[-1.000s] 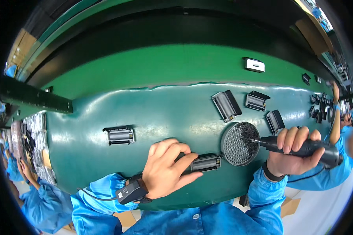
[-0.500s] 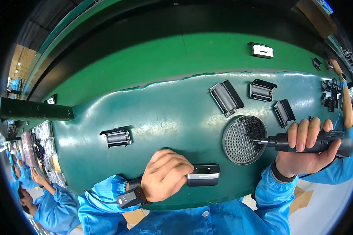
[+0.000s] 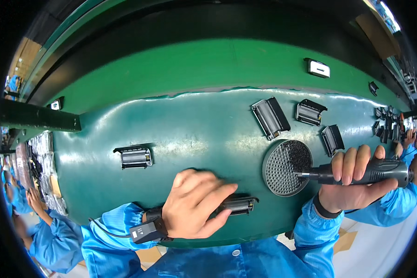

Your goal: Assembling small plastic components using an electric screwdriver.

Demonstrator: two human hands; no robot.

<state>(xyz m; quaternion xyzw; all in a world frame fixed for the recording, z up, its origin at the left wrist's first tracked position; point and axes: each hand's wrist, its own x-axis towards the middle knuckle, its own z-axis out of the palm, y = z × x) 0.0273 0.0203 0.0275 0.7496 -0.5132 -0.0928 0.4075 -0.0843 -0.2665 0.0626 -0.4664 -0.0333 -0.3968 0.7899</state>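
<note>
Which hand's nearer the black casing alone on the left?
Left. Your left hand is right of that casing, closer to you; your right hand, gripping the screwdriver, is far right, past the round dish.

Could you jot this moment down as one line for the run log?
Left hand: at black housing | Right hand: grips dark screwdriver, tip at round grey dish | Beyond dish: more black housings

Black housing [image 3: 241, 205] lies open side up; dark screwdriver [image 3: 375, 172] points left over grey tray [image 3: 279, 173].
</note>
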